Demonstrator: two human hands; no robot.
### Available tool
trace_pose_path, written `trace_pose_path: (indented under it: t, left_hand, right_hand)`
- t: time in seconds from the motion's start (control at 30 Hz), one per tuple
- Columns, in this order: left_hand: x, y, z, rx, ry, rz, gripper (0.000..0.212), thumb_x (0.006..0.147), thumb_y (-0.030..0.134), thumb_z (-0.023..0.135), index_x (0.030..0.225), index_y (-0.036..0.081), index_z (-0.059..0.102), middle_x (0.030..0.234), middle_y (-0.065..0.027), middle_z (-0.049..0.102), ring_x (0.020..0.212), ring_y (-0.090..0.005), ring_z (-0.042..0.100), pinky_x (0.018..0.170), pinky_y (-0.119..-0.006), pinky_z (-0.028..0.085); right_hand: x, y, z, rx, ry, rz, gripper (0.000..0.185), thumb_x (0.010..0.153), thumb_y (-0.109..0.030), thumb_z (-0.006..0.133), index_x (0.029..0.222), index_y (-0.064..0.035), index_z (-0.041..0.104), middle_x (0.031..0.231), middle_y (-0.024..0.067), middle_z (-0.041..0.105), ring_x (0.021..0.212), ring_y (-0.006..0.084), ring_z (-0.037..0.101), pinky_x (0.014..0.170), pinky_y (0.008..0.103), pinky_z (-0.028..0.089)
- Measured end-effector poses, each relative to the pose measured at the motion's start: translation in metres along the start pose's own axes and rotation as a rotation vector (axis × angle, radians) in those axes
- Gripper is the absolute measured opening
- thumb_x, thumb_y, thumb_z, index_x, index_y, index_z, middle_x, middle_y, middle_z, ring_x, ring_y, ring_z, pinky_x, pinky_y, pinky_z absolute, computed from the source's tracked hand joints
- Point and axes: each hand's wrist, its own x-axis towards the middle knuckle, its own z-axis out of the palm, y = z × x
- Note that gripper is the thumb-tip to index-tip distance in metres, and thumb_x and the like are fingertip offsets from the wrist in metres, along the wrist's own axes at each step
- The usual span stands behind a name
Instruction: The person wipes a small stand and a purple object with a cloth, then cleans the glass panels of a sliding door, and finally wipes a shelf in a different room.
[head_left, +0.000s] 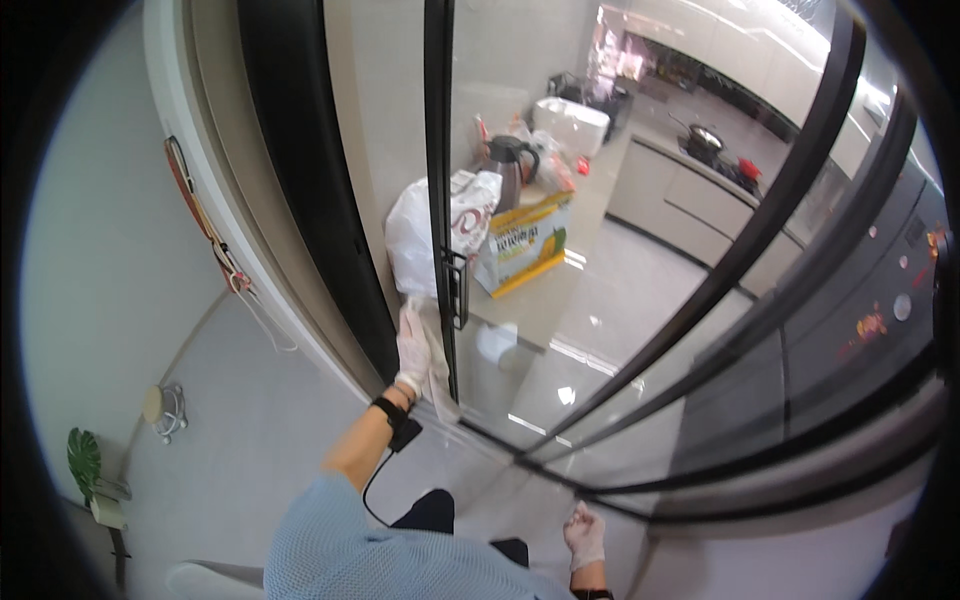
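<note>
My left hand (413, 351), in a thin whitish glove, is stretched forward at the edge of a black-framed glass door (441, 187). A pale cloth (441, 386) is held in it and hangs beside the door frame. Just above these fingers is the black door handle (457, 291). My right hand (583, 534), gloved too, is low near the bottom frame, its fingers curled in a loose fist. Nothing shows in it.
Behind the glass are a white plastic bag (412, 232), a thermal jug (508, 169) and a yellow-and-white printed bag (525, 244) on a counter. More black-framed panels (750, 232) stand to the right. A small stool (161, 405) and a potted plant (84, 457) are at left.
</note>
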Motion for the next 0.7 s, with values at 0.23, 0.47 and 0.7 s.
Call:
trace_pose_path:
  t: [0.23,0.47,0.7]
  left_hand:
    - [0.155,0.082,-0.018,0.126,-0.394,0.245,0.048,0.102,0.026,0.029,0.138,-0.006,0.030,0.141,-0.0222,0.036,0.132,-0.0329,0.034,0.108,-0.033,0.027]
    - [0.156,0.158,0.023,-0.234,-0.195,0.296,0.035,0.095,0.022,0.049,0.120,-0.001,0.042,0.103,-0.0241,0.058,0.098,-0.0389,0.057,0.086,-0.041,0.044]
    - [0.145,0.080,0.043,-0.181,-0.328,0.346,0.043,0.095,0.022,0.046,0.128,-0.004,0.035,0.117,-0.0246,0.051,0.110,-0.0367,0.050,0.098,-0.041,0.036]
  right_hand:
    - [-0.123,-0.020,0.030,0.059,0.000,-0.126,0.026,0.080,-0.009,0.050,0.104,-0.0053,0.057,0.075,0.0014,0.060,0.060,0.0134,0.052,0.057,0.0258,0.044]
    - [-0.149,0.048,0.012,0.277,0.174,-0.348,0.029,0.078,-0.015,0.052,0.106,-0.0062,0.058,0.079,-0.0006,0.060,0.063,0.0126,0.052,0.058,0.0258,0.045]
    - [-0.153,0.162,0.034,0.528,0.212,-0.360,0.015,0.079,-0.018,0.052,0.090,-0.0091,0.058,0.080,0.0015,0.060,0.067,0.0153,0.053,0.061,0.0286,0.045]
